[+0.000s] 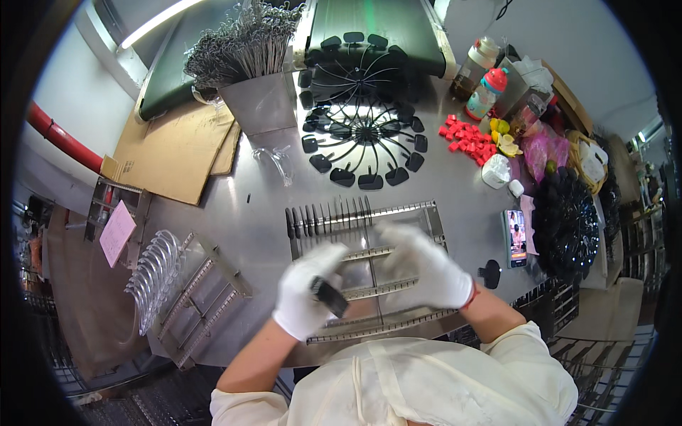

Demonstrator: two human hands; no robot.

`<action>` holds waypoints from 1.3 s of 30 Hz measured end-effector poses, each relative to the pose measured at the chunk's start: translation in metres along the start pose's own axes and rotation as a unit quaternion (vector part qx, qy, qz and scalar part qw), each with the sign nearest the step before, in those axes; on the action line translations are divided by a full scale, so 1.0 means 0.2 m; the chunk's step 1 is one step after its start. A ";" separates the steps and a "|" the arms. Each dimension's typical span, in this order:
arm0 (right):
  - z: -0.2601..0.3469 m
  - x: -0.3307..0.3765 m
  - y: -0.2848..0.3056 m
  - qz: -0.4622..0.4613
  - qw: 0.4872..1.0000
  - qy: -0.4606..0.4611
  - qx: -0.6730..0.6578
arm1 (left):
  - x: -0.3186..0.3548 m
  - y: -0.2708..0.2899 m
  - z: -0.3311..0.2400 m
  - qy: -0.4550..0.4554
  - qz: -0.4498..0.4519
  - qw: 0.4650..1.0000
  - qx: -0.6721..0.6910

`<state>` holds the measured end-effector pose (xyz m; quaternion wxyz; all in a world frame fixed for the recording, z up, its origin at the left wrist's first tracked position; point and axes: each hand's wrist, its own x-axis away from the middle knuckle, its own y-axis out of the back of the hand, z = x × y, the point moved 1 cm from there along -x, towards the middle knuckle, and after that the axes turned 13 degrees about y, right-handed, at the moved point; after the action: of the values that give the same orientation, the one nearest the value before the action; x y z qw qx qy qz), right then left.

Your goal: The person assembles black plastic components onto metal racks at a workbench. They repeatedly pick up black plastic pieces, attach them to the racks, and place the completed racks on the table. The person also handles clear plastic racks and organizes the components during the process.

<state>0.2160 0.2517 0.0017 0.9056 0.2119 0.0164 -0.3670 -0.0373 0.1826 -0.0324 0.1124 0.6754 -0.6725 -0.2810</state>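
Note:
Both hands wear white gloves. My left hand (pixel 304 292) is closed around several black flat pieces (pixel 329 297), which stick out below the fingers. Over the right part of a slotted metal rack (pixel 369 292) is my right hand (pixel 423 268); its fingers are smeared by motion, and what they hold, if anything, is hidden. A row of thin dark pieces (pixel 316 220) stands upright in the rack's far left slots. Beyond the rack lie two rings of black paddle-shaped pieces (pixel 370 182) on curved stems, partly overlapping.
A second rack (pixel 206 298) with clear curved hooks (pixel 153 273) stands left. Far off are a metal bin of wire hooks (pixel 259 106), cardboard (pixel 167 153) and a conveyor belt (pixel 373 21). Red pieces (pixel 469 138), bottles (pixel 486 94), a phone (pixel 516 238) and a black beaded pile (pixel 568 227) lie right.

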 end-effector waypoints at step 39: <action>-0.46 -0.14 0.43 0.000 0.939 0.136 0.316 | -0.34 0.03 0.22 0.026 0.014 0.929 -0.369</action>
<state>0.2652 0.3617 -0.0456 0.7811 0.5349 0.0227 -0.3213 -0.0619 0.2581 -0.0494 0.3744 0.5841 -0.5276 -0.4902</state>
